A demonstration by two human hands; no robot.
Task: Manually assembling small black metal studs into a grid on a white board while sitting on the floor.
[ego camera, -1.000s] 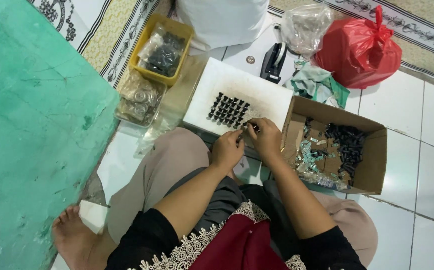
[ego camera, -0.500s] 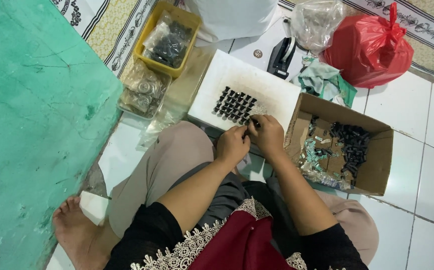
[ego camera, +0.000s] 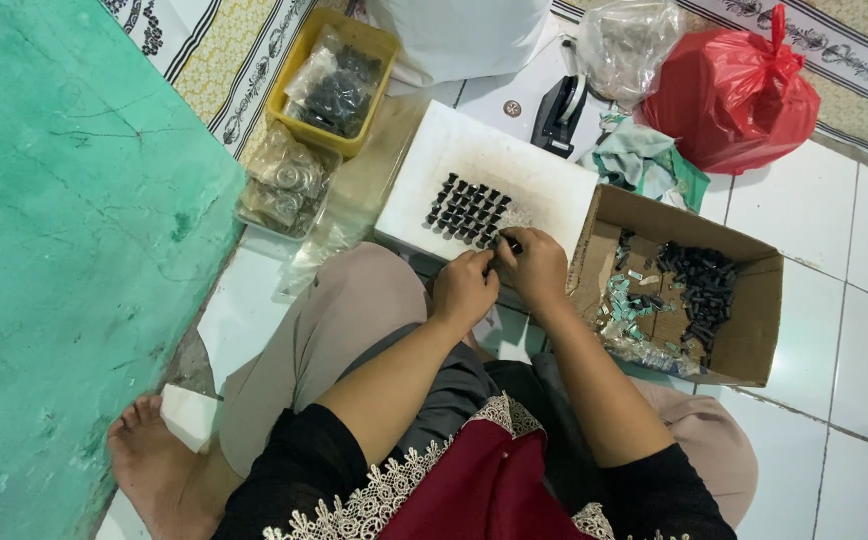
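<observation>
I sit on the floor with a white foam block (ego camera: 534, 180) in front of my knees. Several small black parts (ego camera: 468, 210) stand in rows on the block. My left hand (ego camera: 464, 290) and my right hand (ego camera: 536, 268) meet at the block's near edge. Together their fingertips pinch one small black part (ego camera: 509, 244) beside the rows. An open cardboard box (ego camera: 744, 330) to my right holds more black parts (ego camera: 699, 290) and scraps of clear wrapping.
A yellow tray (ego camera: 379, 45) with bagged black parts sits at the back left. Clear bags of metal pieces (ego camera: 284, 185) lie beside it. A tape dispenser (ego camera: 559, 110), a red plastic bag (ego camera: 734, 90), a clear bag (ego camera: 624, 45) and a green wall (ego camera: 64, 250) surround me.
My hands stay together at the block's near edge with only small finger movement. The view has shifted slightly.
</observation>
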